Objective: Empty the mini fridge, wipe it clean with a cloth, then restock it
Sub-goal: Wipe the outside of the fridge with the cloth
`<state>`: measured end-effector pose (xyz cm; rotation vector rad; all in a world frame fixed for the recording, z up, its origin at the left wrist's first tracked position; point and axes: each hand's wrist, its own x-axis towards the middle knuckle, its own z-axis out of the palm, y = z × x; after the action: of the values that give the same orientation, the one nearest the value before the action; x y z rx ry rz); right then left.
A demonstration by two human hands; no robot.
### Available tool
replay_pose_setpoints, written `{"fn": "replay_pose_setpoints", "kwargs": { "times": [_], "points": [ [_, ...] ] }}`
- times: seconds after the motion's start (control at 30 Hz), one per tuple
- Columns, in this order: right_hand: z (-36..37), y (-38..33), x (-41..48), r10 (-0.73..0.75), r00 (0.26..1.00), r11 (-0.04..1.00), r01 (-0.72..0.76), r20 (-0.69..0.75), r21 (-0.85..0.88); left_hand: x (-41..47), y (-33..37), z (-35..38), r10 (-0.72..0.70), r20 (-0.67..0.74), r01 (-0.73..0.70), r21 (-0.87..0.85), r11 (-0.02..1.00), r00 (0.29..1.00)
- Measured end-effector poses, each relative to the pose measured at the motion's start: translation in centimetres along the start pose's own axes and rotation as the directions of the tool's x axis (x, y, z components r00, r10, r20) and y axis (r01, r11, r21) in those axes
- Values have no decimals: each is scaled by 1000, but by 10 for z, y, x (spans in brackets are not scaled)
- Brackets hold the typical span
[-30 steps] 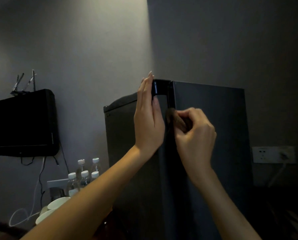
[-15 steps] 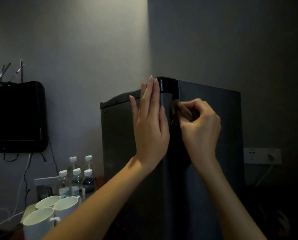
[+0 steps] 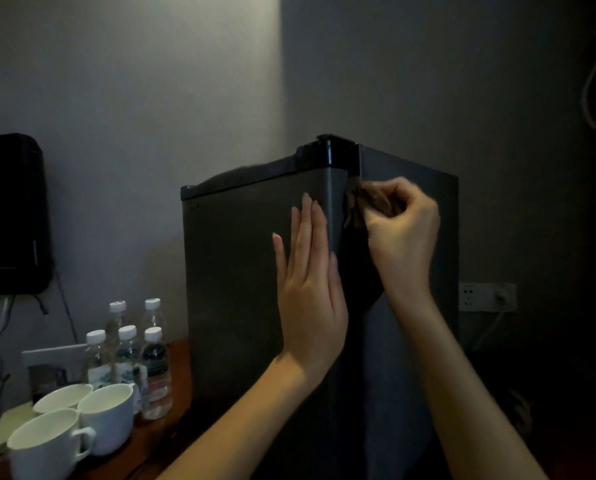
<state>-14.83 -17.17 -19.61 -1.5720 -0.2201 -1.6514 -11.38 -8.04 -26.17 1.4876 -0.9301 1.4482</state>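
Observation:
A dark grey mini fridge (image 3: 241,271) stands in the room's corner, its door closed as far as I can tell. My left hand (image 3: 310,289) lies flat with straight fingers against the fridge's left face, near the front corner edge. My right hand (image 3: 404,237) grips a bunched dark brown cloth (image 3: 358,206) and holds it against the seam just below the black top hinge cap (image 3: 331,150). A tail of the cloth hangs down below my right hand. The fridge's inside is hidden.
Several water bottles (image 3: 151,358) with white caps and three white cups (image 3: 106,417) stand on a wooden surface (image 3: 171,431) left of the fridge. A black box (image 3: 9,213) hangs on the left wall. A wall socket (image 3: 487,296) with a plugged cable sits right of the fridge.
My left hand has slid down the fridge's left face, away from the hinge cap. My view has shifted, bringing the cups into sight. My right hand stays at the seam with the cloth.

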Motion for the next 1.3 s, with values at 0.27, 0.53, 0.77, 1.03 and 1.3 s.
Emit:
{"fn": "replay_pose_setpoints", "kwargs": {
  "times": [0.27,0.53,0.77,1.03,1.3],
  "points": [
    [-15,8,-37,-46,999,991,47,14,-125,-13,-3,-1,-30,39,32,-38,999,999],
    [-24,25,-93,40,999,999,-40,37,-17,-35,-5,-3,-27,51,29,-32,999,998],
    [-43,43,-149,72,992,976,-48,107,-212,-64,-9,-8,-26,116,30,-31,999,993],
    [-41,40,-153,101,991,990,-92,84,-105,-91,-11,-11,-52,146,59,-41,997,988],
    [-86,79,-263,328,899,878,-177,289,-445,-111,-12,-13,-62,175,70,-40,997,983]
  ]
}}
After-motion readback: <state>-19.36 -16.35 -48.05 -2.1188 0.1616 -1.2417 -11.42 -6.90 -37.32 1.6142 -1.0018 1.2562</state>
